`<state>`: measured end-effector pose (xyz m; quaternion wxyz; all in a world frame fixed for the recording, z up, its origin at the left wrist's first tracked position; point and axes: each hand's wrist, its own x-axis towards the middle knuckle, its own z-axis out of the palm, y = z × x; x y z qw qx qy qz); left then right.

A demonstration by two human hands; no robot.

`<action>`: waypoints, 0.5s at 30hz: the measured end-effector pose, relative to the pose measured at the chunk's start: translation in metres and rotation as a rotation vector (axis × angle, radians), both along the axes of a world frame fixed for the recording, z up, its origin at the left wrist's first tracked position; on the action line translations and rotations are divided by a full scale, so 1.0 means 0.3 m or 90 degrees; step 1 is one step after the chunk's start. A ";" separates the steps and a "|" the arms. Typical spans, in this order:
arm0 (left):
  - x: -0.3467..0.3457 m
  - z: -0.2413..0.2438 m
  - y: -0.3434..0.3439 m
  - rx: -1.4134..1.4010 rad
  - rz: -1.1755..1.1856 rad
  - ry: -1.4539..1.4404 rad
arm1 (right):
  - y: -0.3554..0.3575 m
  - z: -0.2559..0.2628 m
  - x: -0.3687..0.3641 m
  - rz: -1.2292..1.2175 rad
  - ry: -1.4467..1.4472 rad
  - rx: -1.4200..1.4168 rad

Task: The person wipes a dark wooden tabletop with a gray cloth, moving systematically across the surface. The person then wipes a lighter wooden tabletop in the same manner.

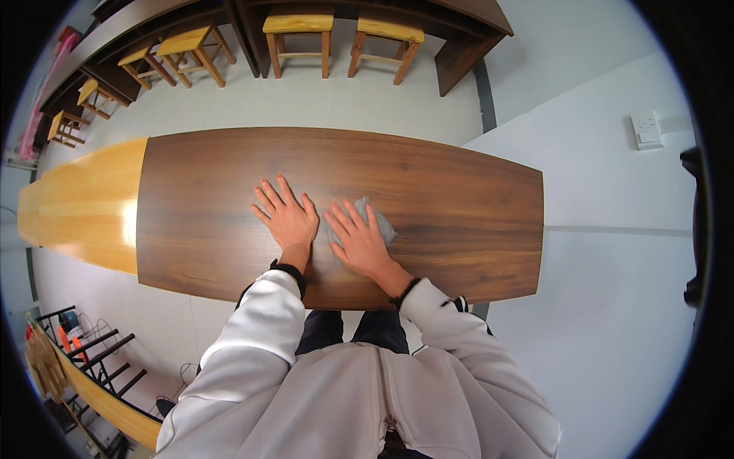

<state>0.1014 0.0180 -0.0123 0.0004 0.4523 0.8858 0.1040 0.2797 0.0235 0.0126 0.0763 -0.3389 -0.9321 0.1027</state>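
Note:
A dark brown wood-grain table (453, 183) stretches across in front of me. Palm down on its top rests my left hand (289, 221), fingers spread and nothing in them. Just to its right, my right hand (362, 244) holds a folded grey cloth (385, 226) flat against the surface. The cloth shows past the fingertips and along the hand's right side; the rest is hidden under the palm. My right hand's fingers are slightly blurred.
A lighter yellow wood table (92, 201) adjoins on the left. Wooden stools (298, 26) stand under dark desks (464, 57) at the back. A white wall with a power socket (647, 131) is at right. Upturned black metal legs (109, 356) stick up at lower left.

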 end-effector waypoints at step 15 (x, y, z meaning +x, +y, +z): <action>0.013 0.005 -0.001 -0.006 -0.011 0.047 | 0.534 -0.132 0.311 -0.653 -0.085 0.102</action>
